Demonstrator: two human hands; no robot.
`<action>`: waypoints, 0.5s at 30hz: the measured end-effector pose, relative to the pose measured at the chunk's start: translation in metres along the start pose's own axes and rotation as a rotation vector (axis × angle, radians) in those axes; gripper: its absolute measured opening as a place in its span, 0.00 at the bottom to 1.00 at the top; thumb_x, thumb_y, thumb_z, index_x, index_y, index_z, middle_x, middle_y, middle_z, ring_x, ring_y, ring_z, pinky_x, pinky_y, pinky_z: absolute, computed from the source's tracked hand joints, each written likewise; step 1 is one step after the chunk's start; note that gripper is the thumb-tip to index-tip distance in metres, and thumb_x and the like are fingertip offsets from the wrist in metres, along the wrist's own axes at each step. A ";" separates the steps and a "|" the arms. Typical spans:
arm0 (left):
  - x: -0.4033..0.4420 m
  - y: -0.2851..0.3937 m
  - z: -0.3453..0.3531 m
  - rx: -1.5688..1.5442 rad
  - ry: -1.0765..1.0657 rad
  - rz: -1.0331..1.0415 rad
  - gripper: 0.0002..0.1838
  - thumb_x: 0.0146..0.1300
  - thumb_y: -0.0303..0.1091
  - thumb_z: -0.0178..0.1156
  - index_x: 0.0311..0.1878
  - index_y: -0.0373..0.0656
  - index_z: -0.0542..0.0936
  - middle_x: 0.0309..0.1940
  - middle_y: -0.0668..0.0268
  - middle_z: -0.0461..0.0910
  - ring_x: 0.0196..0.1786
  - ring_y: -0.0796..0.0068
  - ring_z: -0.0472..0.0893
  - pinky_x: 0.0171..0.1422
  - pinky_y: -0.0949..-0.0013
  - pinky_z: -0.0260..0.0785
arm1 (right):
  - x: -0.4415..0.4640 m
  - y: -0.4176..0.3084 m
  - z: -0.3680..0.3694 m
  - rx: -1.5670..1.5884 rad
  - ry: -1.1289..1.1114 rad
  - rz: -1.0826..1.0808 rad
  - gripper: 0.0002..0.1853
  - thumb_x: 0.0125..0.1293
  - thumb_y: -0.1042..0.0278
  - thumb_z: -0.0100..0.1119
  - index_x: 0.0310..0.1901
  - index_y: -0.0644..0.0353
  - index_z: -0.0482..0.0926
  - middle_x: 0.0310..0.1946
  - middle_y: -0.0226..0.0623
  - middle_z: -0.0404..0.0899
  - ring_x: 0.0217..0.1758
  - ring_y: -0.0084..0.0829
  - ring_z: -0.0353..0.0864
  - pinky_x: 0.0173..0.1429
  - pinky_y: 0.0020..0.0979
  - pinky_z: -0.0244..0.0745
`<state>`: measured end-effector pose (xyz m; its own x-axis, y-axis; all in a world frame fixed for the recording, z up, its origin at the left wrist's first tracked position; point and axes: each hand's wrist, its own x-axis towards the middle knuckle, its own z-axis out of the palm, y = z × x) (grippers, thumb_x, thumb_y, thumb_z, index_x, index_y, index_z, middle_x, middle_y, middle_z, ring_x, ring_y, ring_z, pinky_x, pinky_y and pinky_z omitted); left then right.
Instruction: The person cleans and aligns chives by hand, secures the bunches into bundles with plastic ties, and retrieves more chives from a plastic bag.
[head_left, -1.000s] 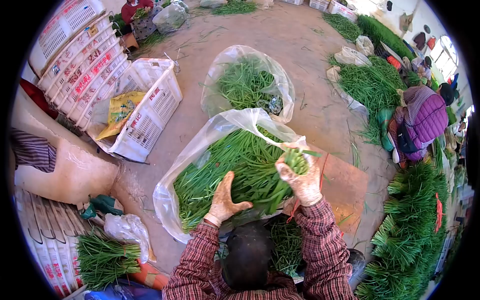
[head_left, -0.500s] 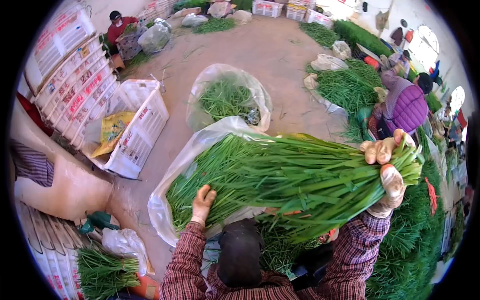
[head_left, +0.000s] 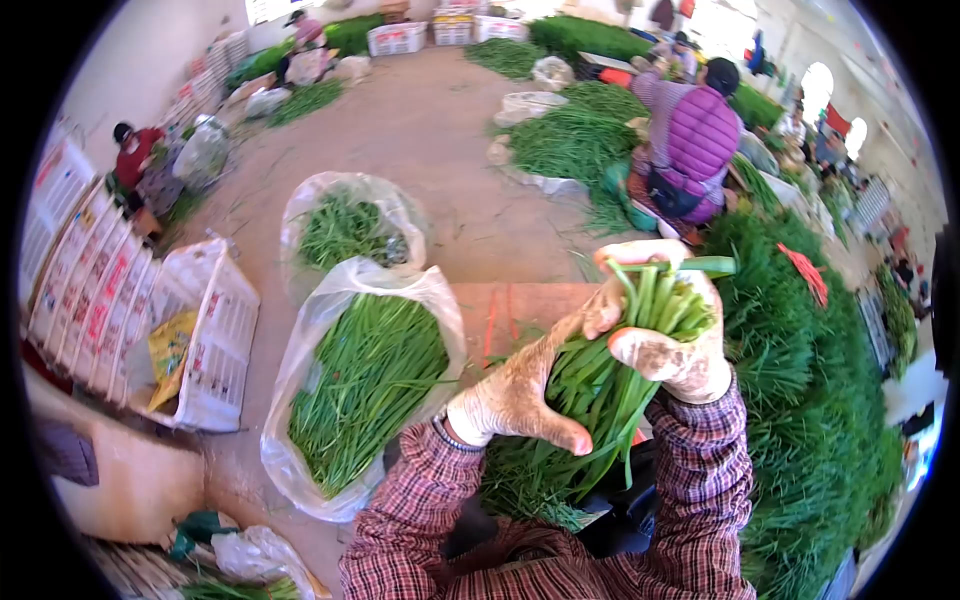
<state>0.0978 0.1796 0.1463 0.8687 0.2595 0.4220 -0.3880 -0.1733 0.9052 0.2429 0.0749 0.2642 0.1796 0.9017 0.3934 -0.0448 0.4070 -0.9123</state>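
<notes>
Between the plaid sleeves point(head_left: 700, 470), at the front of the worker's body, one bunch of long green stalks point(head_left: 600, 385) was found held up with its cut ends raised and its leaves trailing downward. The right grip point(head_left: 697, 372) was closed firmly around it just below the ends; the left grip point(head_left: 530, 385) was open, thumb spread wide, its fingers at the near side of the same bunch. Progress was judged as partial: this bunch appeared gathered, with its ends brought roughly together, but no tie was visible on it, and the hands covered part of its length. Loose stalks point(head_left: 365, 385) lay in quantity inside the open plastic bag point(head_left: 278, 440) to the left, apparently not yet bunched. To the right stood a dense bank of greens point(head_left: 790, 400), with red strands point(head_left: 803, 272) lying on top; whether each bundle there was tied could not be told. More red strands point(head_left: 489, 325) lay at the brown board point(head_left: 540, 300) ahead of the hands. As to condition, the held bunch showed pale green, thick cut ends, slightly uneven in height, one stalk jutting out sideways to the right; its leaves were flat, deep green and glossy, with no yellowing seen. Loose trimmings point(head_left: 530, 490) lay below the left grip.
</notes>
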 end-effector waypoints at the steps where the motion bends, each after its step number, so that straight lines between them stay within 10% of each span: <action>1: 0.006 -0.006 0.013 -0.070 -0.012 0.019 0.76 0.34 0.60 0.87 0.81 0.37 0.50 0.80 0.55 0.54 0.82 0.59 0.54 0.84 0.56 0.47 | -0.006 -0.001 -0.009 -0.019 0.026 0.009 0.37 0.55 0.71 0.80 0.63 0.69 0.70 0.33 0.35 0.78 0.39 0.32 0.82 0.48 0.38 0.79; 7: -0.005 -0.131 0.092 -0.543 0.188 -0.286 0.64 0.39 0.50 0.88 0.76 0.38 0.61 0.64 0.64 0.75 0.66 0.71 0.73 0.74 0.62 0.64 | -0.043 0.067 -0.072 0.033 0.219 0.181 0.34 0.58 0.69 0.77 0.65 0.64 0.73 0.40 0.33 0.82 0.45 0.27 0.82 0.55 0.31 0.76; 9: -0.013 -0.178 0.118 -0.473 0.318 -0.362 0.59 0.43 0.49 0.87 0.74 0.37 0.63 0.62 0.63 0.76 0.64 0.71 0.75 0.72 0.62 0.66 | -0.062 0.104 -0.098 -0.034 0.208 0.287 0.33 0.60 0.76 0.74 0.67 0.63 0.70 0.60 0.39 0.79 0.57 0.24 0.80 0.63 0.30 0.75; 15: -0.062 -0.268 0.215 -0.668 0.507 -0.738 0.53 0.48 0.47 0.84 0.73 0.38 0.66 0.60 0.61 0.77 0.59 0.69 0.79 0.63 0.63 0.74 | -0.204 0.235 -0.162 -0.322 0.404 0.543 0.71 0.48 0.36 0.81 0.79 0.71 0.46 0.74 0.53 0.63 0.79 0.42 0.63 0.81 0.40 0.58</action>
<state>0.2141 0.0052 -0.1335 0.7875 0.4717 -0.3967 -0.0489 0.6893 0.7228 0.3551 -0.0374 -0.0487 0.5635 0.8146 -0.1377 0.0486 -0.1991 -0.9788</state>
